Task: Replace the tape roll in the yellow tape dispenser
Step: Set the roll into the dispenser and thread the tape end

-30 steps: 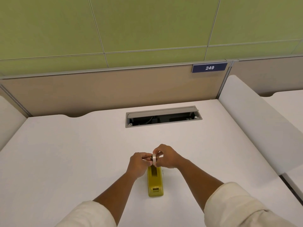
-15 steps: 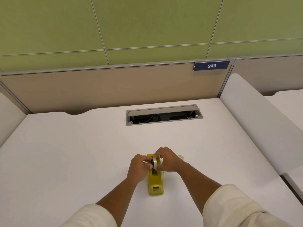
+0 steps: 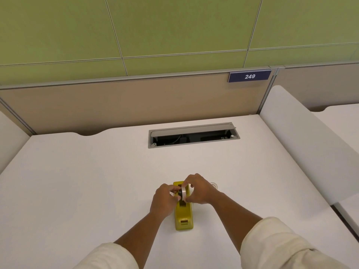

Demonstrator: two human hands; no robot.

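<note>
The yellow tape dispenser [image 3: 184,218] lies on the white desk [image 3: 97,181], its cutter end toward me. Directly above its open slot I hold a whitish tape roll [image 3: 183,192] upright, with a dark core at its centre. My left hand [image 3: 164,200] pinches the core side from the left. My right hand [image 3: 198,190] grips the roll's rim from the right. Whether the roll touches the dispenser cannot be told. A second, clear ring-shaped roll [image 3: 214,185] lies on the desk just behind my right hand, mostly hidden.
An open grey cable tray [image 3: 193,135] is sunk into the desk further back. A tan partition with a blue sign reading 249 [image 3: 249,76] closes the far edge. White side panels [image 3: 303,140] rise on the right and left.
Both hands have lowered the tape roll from above the dispenser's far end down to its slot. The clear ring behind my right hand has come into view.
</note>
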